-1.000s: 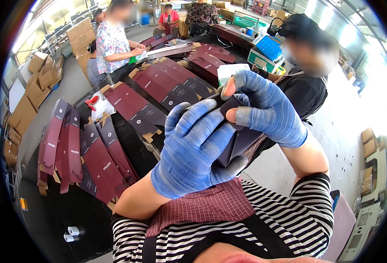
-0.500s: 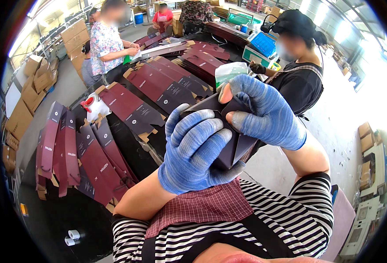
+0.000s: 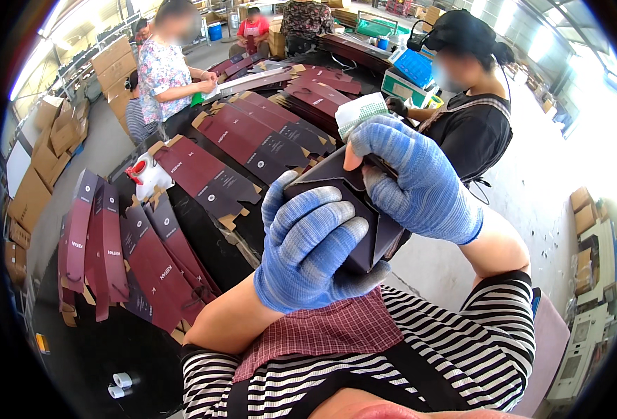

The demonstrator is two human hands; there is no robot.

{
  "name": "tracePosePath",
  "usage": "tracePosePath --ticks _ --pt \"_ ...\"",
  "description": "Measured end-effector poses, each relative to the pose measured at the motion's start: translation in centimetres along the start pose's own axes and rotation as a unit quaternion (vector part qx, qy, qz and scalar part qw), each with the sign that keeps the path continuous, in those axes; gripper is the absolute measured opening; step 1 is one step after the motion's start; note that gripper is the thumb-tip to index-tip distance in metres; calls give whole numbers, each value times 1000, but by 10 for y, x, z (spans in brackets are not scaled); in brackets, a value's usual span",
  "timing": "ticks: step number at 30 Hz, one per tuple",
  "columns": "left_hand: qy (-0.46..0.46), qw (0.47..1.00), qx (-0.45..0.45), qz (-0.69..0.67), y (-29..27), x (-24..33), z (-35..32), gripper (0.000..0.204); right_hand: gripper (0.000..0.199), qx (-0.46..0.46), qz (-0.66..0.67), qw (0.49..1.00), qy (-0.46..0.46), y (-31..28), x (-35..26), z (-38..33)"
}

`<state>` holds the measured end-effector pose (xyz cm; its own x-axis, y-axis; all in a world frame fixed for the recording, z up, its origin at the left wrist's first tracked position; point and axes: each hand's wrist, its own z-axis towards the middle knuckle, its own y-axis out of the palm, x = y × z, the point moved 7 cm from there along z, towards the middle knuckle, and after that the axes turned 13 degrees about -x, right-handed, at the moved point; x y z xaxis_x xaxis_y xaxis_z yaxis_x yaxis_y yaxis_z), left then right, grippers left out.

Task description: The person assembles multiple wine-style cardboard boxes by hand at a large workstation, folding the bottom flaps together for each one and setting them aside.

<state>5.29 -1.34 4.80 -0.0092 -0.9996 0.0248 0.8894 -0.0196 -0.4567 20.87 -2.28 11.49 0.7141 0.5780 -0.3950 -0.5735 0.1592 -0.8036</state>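
Up in front of my chest is a dark cardboard box [image 3: 370,244], its end toward me, with flaps folded across it in slanting creases. My left hand [image 3: 312,241], in a blue knit glove, wraps round the near left side, fingers lying over the end. A matching glove covers my right hand [image 3: 424,185], which grips the far right edge; its thumb bends in at the flaps and a bare fingertip shows at the rim. The far body of the box is hidden behind my hands.
Flat maroon and dark cartons [image 3: 200,174] overlap in rows on the black table [image 3: 78,356]. Finished-looking maroon boxes with cords [image 3: 99,244] lean at left. A white bottle with red top [image 3: 148,174] and white rolls [image 3: 120,384] lie there. Co-workers stand beyond and at right.
My right thumb has pushed deeper into the box end, and the right hand has shifted slightly down and left. The left hand keeps its hold. A co-worker's white-green sheet has moved.
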Motion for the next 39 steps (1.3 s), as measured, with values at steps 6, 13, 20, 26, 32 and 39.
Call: tracePosePath --ticks 6,13,20,26,32,39 --pt "-20 999 -4 -29 1 -5 -2 57 19 -15 224 974 -17 8 13 -4" --pt "-23 999 -17 -19 -1 -7 -2 57 30 -36 303 951 51 14 24 -7" --pt "-21 1000 -12 -12 -1 -6 -4 58 19 -68 120 990 -11 9 9 -2" --pt "-14 1000 6 -14 -2 -5 -6 57 19 -63 83 995 7 9 4 -1" --pt "-15 1000 -4 -13 -2 -5 -6 57 21 -63 73 995 0 9 3 -1" --pt "-5 1000 6 -20 0 -5 -7 57 23 -37 35 999 -16 9 2 -1"
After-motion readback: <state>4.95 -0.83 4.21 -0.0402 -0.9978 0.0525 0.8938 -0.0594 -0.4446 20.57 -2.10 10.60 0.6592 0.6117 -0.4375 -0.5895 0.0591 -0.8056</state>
